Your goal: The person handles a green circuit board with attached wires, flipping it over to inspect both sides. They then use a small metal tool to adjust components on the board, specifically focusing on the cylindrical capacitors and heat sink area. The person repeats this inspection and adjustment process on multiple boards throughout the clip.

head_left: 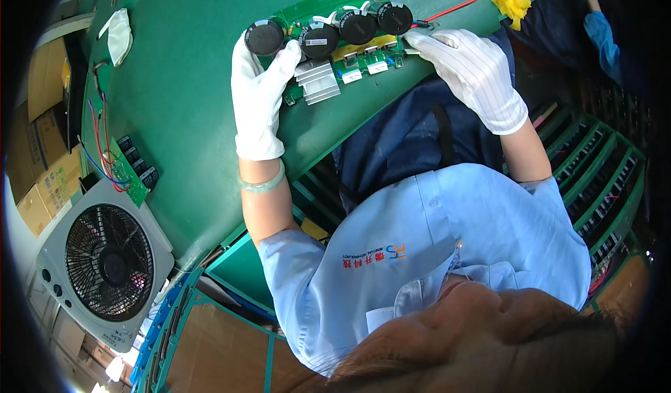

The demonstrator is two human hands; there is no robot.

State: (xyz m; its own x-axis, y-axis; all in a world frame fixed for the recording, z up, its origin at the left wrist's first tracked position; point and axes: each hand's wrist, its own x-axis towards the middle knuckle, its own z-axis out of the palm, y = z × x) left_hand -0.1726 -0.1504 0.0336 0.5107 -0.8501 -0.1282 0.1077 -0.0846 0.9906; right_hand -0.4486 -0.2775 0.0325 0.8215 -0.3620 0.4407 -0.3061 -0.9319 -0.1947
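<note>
While both white-gloved hands grip it, the green circuit board (328, 33) lies at the far edge of the green table (189, 113); left hand (260, 92) closed on its left end, right hand (470, 71) pinching its right.

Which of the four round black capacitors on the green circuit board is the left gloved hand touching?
The endmost round black capacitor, at the board's left end: the left hand in its white glove rests against it, while the other three sit farther right, untouched.
</note>
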